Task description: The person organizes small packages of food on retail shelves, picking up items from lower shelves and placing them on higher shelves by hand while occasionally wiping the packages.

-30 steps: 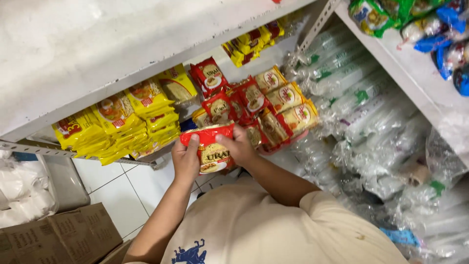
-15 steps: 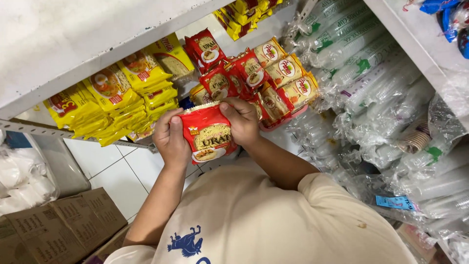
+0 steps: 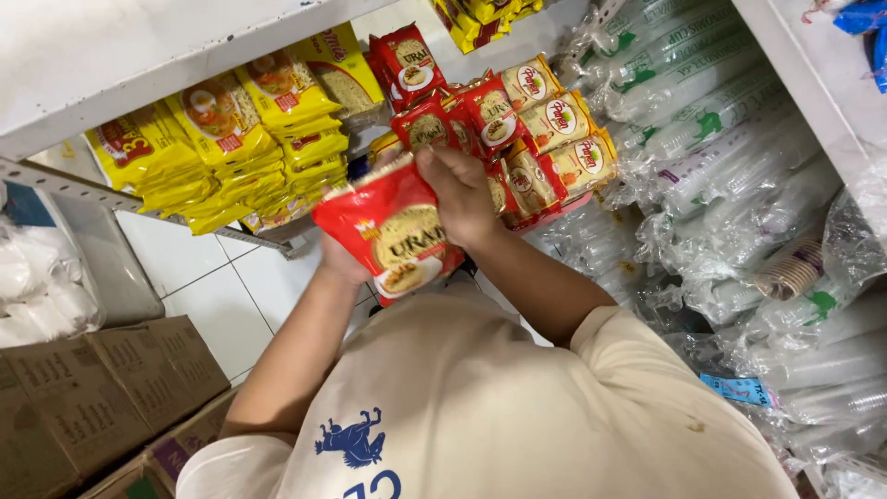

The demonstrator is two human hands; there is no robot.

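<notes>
I hold a small stack of red noodle packets (image 3: 395,233) in front of my chest, below a white shelf. My left hand (image 3: 340,261) supports the stack from underneath and is mostly hidden behind it. My right hand (image 3: 461,195) grips its upper right edge. Just beyond my hands, more red packets (image 3: 443,115) of the same kind lie on the shelf. Beige and red packets (image 3: 555,139) sit to their right.
Yellow noodle packets (image 3: 231,139) are piled on the shelf at left. Clear-wrapped sleeves of plastic cups (image 3: 739,185) fill the right side. Cardboard boxes (image 3: 92,397) stand on the tiled floor at lower left, beside white bags (image 3: 37,286).
The red packets have come closer to me and slightly rightward, away from the shelf. My head has leaned in, so the shelf looks larger.
</notes>
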